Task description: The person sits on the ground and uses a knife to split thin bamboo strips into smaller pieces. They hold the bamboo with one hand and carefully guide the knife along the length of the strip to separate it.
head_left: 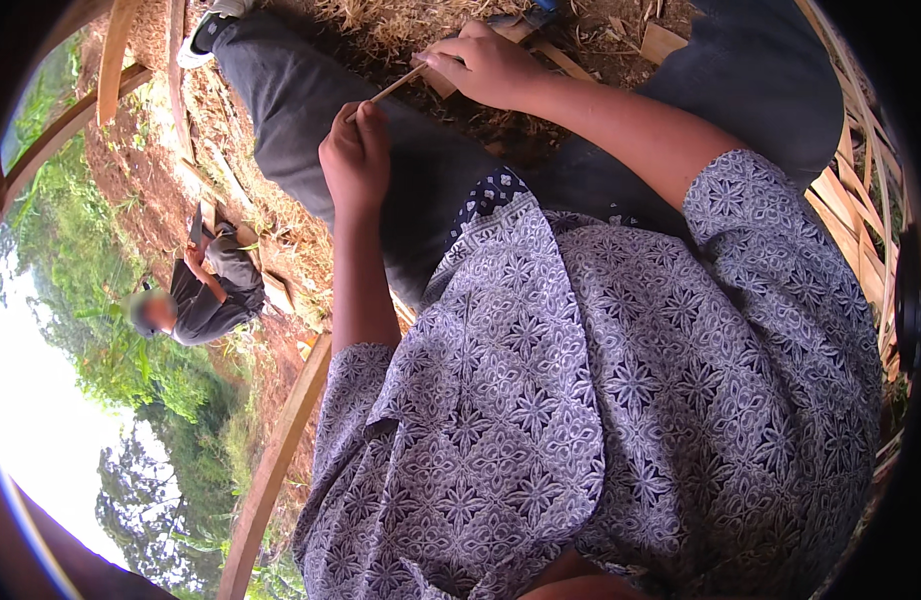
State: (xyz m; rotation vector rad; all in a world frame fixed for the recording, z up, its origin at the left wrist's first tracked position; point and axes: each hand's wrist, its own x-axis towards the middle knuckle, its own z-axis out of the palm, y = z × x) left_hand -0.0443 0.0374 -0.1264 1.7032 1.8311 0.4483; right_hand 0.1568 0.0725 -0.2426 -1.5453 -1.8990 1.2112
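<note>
A thin, pale wooden stick (398, 83) spans the gap between my two hands, slanting up to the right above my dark trousers. My left hand (356, 160) is closed around its lower end, thumb on top. At the upper end, the fingers of my right hand (485, 65) are bent and pressed together on the stick. The fingers of the right hand partly cover that tip, so its end is hard to make out. Beneath the right hand a flat piece of wood (438, 82) lies on the ground between my legs.
Wood offcuts (662, 42) and shavings lie on the brown soil. Something blue (546, 4) shows at the top edge. Long split strips (848, 215) are heaped at the right. A wooden post (280, 465) rises at the lower left. Another person (215, 290) sits farther off, holding a dark blade (196, 224).
</note>
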